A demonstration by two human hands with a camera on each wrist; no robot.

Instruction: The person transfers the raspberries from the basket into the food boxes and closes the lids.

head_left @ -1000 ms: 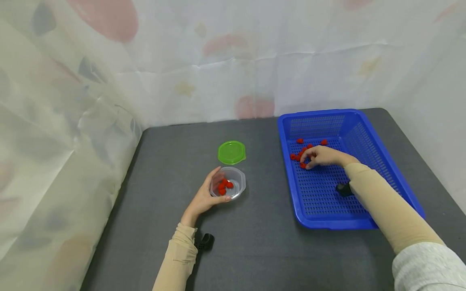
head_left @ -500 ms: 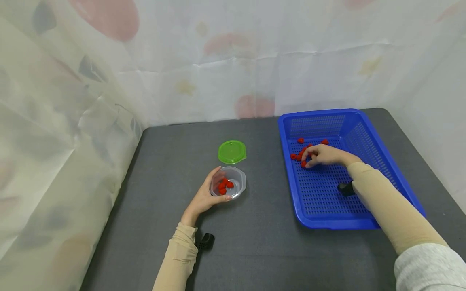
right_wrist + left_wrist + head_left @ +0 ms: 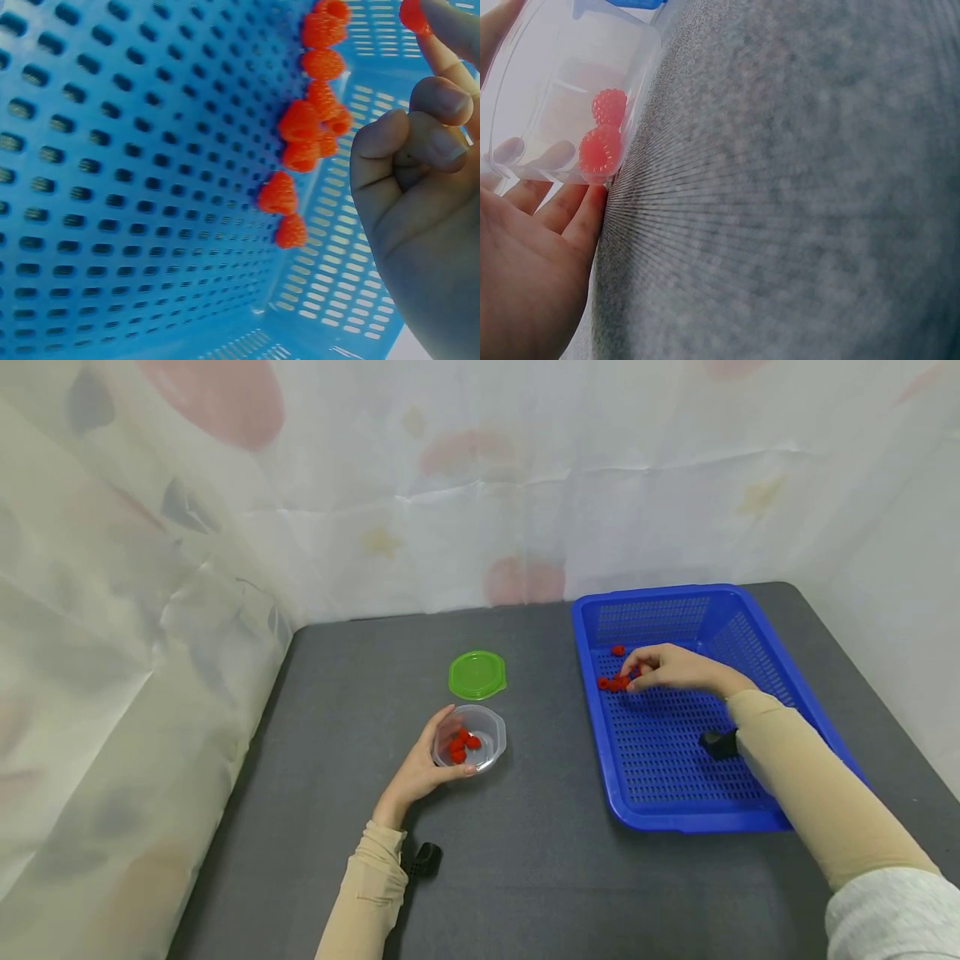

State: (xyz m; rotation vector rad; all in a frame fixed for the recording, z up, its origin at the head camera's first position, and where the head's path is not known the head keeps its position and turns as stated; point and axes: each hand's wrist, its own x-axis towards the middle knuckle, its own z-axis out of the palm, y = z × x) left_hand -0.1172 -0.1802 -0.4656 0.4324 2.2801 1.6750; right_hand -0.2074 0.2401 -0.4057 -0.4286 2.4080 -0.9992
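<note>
In the head view my left hand (image 3: 416, 772) grips a clear plastic tub (image 3: 491, 739) on the grey table. Several red raspberries (image 3: 459, 745) lie in the tub; two raspberries (image 3: 602, 146) show through its wall in the left wrist view. Over the blue basket (image 3: 622, 814) is my right hand (image 3: 678, 668). Its thumb and forefinger pinch one raspberry (image 3: 412, 16), seen at the top of the right wrist view, with the other fingers curled in. Below it a row of loose raspberries (image 3: 300, 124) lies on the basket floor.
A green lid (image 3: 477, 675) lies flat on the grey table (image 3: 525, 868), just behind the tub. Patterned white sheeting (image 3: 450, 527) hangs at the back and along the left side. The basket's raised rim surrounds the right hand's area.
My right hand has lifted a raspberry from the basket floor and moved slightly up and back. The left hand and the tub stay in place.
</note>
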